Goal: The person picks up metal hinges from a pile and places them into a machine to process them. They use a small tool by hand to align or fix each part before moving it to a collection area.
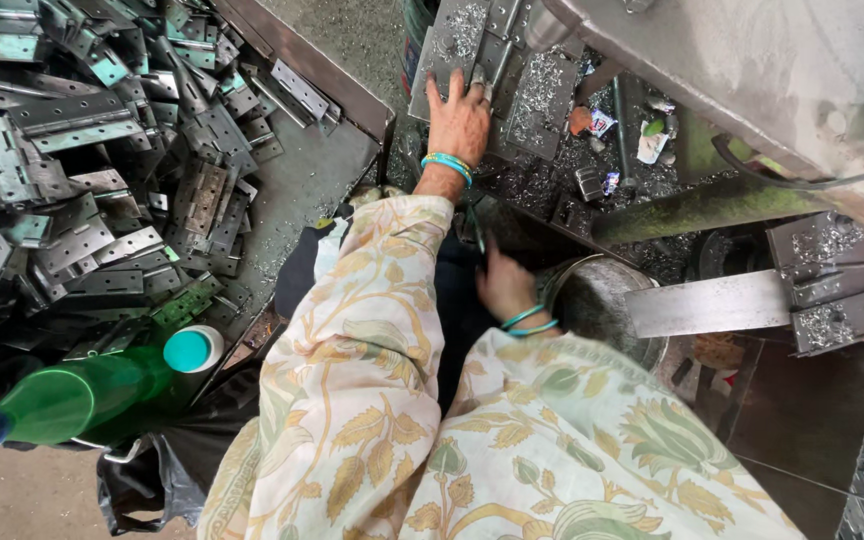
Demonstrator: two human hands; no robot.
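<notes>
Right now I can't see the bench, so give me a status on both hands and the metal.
Left hand flat on hinge plate under the machine. Right hand low by the metal bucket, grip hidden. Metal shavings around the plate.

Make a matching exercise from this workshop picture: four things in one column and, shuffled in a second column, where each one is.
Things
1. left hand
2. right hand
3. pile of hinges
4. green bottle

Places
A. lower left, lying on its side
B. beside the round metal container
C. flat on the metal plate at the machine
D. heaped in the tray, upper left

Pairs: 1-C, 2-B, 3-D, 4-A
</notes>
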